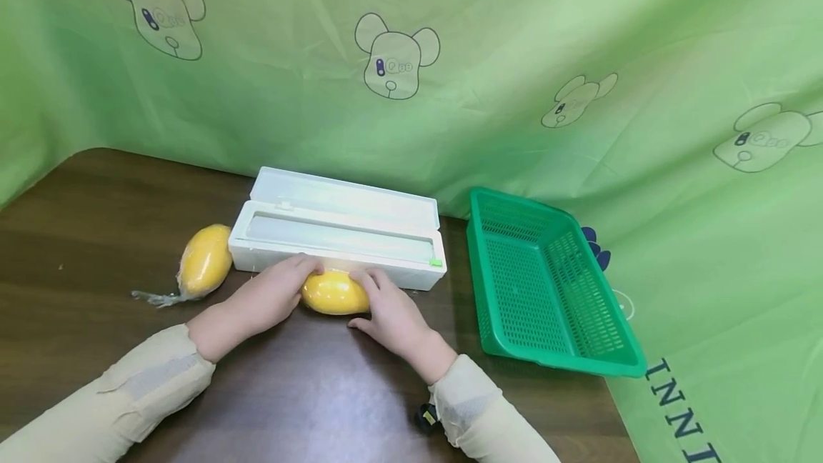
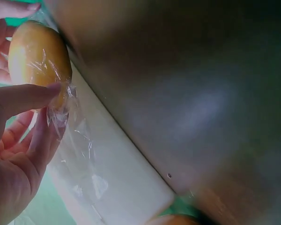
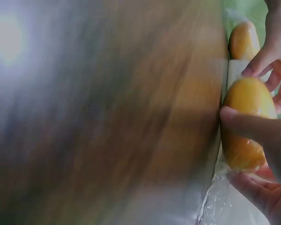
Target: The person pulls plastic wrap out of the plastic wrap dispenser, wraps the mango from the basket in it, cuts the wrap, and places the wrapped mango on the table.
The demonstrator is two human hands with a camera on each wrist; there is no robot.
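A yellow mango (image 1: pixel 336 293) in clear plastic wrap is between both hands, in front of the white cling film box (image 1: pixel 334 234). My left hand (image 1: pixel 283 290) pinches the loose plastic wrap (image 2: pixel 68 105) at the mango's left end between thumb and fingers. On the other side, my right hand (image 1: pixel 393 316) grips the mango, its thumb (image 3: pixel 246 123) lying across the yellow skin. Loose film also trails at the right end, as the right wrist view shows. Left of the box lies a second wrapped mango (image 1: pixel 206 261) with a twisted film tail.
The box's lid (image 1: pixel 347 195) stands open at the back, and a green slider (image 1: pixel 436 262) sits at its right end. A green plastic basket (image 1: pixel 485 291) is on the right of the brown table (image 1: pixel 308 406). Green printed cloth (image 1: pixel 289 91) hangs behind.
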